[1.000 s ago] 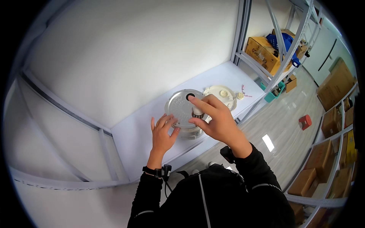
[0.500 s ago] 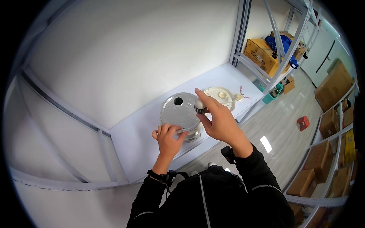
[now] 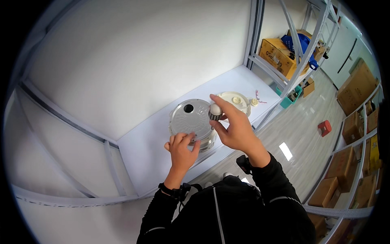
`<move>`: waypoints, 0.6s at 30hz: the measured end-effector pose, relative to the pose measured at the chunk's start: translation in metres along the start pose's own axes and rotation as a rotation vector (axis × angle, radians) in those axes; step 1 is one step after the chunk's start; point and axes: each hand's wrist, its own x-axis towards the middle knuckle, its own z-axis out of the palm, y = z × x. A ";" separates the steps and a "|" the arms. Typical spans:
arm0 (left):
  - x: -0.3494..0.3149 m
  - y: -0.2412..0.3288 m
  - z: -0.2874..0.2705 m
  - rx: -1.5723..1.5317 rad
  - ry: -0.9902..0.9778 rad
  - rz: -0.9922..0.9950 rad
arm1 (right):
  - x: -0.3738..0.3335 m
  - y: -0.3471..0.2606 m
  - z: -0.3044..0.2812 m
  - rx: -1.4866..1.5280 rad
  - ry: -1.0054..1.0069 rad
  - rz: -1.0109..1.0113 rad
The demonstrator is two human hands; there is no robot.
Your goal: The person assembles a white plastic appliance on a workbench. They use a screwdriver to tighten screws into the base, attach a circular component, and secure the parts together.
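Gripping white-domed piece (image 3: 215, 112): right hand (image 3: 238, 129) | left hand (image 3: 182, 153): loosely spread, at near edge of silver disc (image 3: 193, 118)

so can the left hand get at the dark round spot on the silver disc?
Probably yes: the left hand is at the near edge of the silver disc, and nothing seems to stand between it and the dark round spot. The right hand is off to the right.
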 end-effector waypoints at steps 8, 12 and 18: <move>0.019 0.003 -0.002 0.003 -0.121 -0.100 | -0.007 0.003 0.002 0.254 0.214 0.036; 0.032 0.010 -0.007 0.037 -0.219 -0.179 | -0.014 -0.002 -0.001 0.273 0.211 0.013; 0.035 0.006 -0.003 0.043 -0.168 -0.082 | -0.024 -0.004 -0.004 0.271 0.214 0.006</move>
